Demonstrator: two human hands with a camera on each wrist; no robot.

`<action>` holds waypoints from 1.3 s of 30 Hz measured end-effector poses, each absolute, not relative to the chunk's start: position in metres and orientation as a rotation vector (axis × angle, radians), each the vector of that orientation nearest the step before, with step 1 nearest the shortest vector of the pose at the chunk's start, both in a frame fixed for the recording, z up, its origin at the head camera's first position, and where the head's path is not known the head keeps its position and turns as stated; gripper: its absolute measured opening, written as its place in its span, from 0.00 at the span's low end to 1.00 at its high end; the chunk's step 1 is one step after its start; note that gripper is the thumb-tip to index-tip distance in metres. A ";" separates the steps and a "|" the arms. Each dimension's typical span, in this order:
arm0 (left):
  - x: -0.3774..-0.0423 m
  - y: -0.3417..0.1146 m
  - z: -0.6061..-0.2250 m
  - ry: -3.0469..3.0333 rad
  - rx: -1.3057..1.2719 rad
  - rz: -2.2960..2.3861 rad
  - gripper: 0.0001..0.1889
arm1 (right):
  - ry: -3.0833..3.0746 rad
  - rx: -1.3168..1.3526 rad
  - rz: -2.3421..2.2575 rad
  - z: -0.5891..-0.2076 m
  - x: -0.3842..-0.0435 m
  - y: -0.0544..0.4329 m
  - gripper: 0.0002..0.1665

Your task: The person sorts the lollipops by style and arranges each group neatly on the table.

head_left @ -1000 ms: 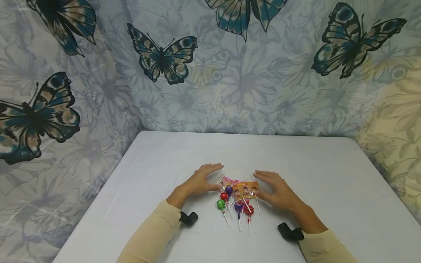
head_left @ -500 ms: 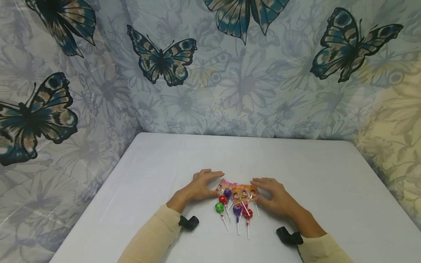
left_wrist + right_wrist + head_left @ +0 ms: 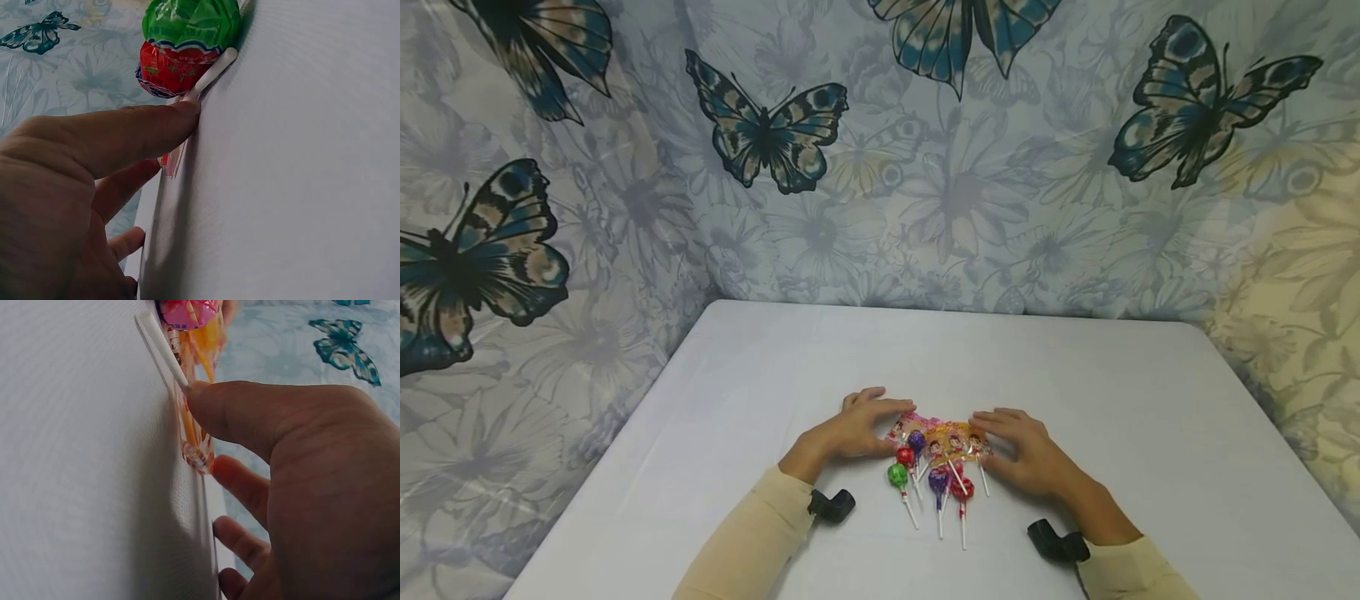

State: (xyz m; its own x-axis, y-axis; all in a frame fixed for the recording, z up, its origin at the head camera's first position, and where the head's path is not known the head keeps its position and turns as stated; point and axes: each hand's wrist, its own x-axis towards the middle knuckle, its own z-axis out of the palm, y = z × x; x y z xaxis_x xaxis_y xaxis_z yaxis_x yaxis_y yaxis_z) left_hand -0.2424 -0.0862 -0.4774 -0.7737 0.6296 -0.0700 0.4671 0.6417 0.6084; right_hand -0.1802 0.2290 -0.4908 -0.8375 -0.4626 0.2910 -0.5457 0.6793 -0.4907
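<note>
Several wrapped lollipops lie bunched on the white table, among them a green one (image 3: 897, 475), a red one (image 3: 905, 456) and a purple one (image 3: 938, 479). Behind them are a pink packet (image 3: 898, 428) and an orange packet (image 3: 957, 442) with printed figures. My left hand (image 3: 859, 427) is at the bunch's left side, its thumb touching near a lollipop stick (image 3: 215, 70) and its index fingertip by a packet edge. On the other side, my right hand (image 3: 1028, 454) has its thumb against a white stick (image 3: 164, 350) and its index fingertip at the orange packet's end. Thumb and fingers stay apart on both hands.
The white table (image 3: 820, 350) reaches back to a wall covering (image 3: 955, 208) printed with flowers and butterflies. A black wrist camera (image 3: 832, 506) sits at the left wrist, another black camera (image 3: 1058, 542) at the right. Both sleeves are beige.
The fingers of both hands have come down closer around the bunch, and the gap between left thumb and fingers has narrowed. Lollipops and packets have shifted slightly left. The head view has tilted a little.
</note>
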 end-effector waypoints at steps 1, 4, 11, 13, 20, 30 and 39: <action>-0.243 -0.086 -0.478 2.590 0.893 0.836 0.36 | -2.745 0.831 0.871 -0.491 -0.180 0.229 0.32; -0.244 -0.085 -0.478 2.590 0.943 0.823 0.36 | -2.744 0.830 0.873 -0.491 -0.181 0.229 0.32; -0.246 -0.083 -0.479 2.582 0.941 0.805 0.36 | -2.742 0.827 0.893 -0.492 -0.179 0.229 0.32; -0.247 -0.083 -0.479 2.587 0.924 0.809 0.35 | -2.750 0.820 0.891 -0.492 -0.179 0.229 0.32; -0.251 -0.084 -0.482 2.617 1.033 0.850 0.33 | -2.779 0.802 0.866 -0.490 -0.178 0.227 0.32; -0.256 -0.089 -0.483 2.659 1.117 0.938 0.32 | -2.797 0.778 0.876 -0.489 -0.179 0.225 0.33; -0.260 -0.095 -0.483 2.634 1.067 1.076 0.33 | -2.816 0.739 0.883 -0.489 -0.177 0.226 0.34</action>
